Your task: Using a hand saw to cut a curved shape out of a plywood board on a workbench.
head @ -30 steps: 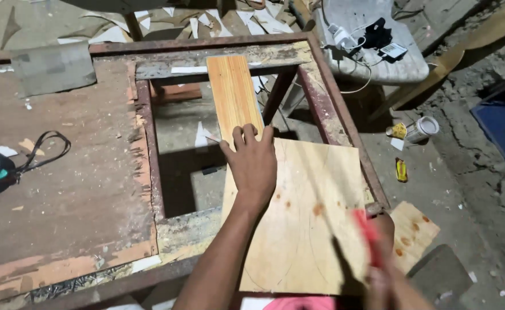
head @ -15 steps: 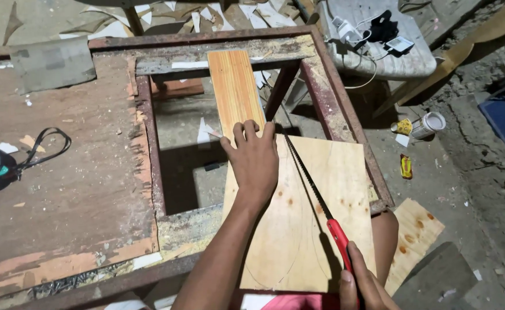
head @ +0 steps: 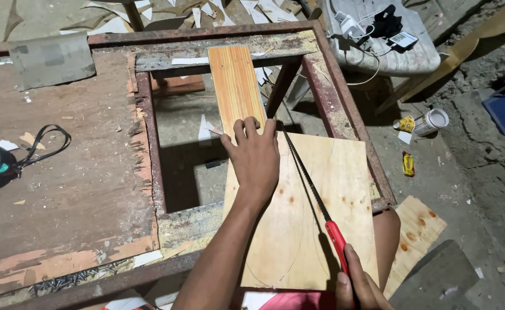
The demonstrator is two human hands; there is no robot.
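Rusty workbench frame (head: 149, 143), littered floor (head: 471, 172)

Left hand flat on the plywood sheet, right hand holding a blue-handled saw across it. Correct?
Not quite: the head view shows the saw handle is red, not blue. The left hand does lie flat on the plywood sheet, and the right hand holds the saw across it.

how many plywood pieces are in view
2: the large plywood sheet lies on the rusty frame under the left hand; a smaller plywood offcut lies on the ground right of it. Others may be hidden.
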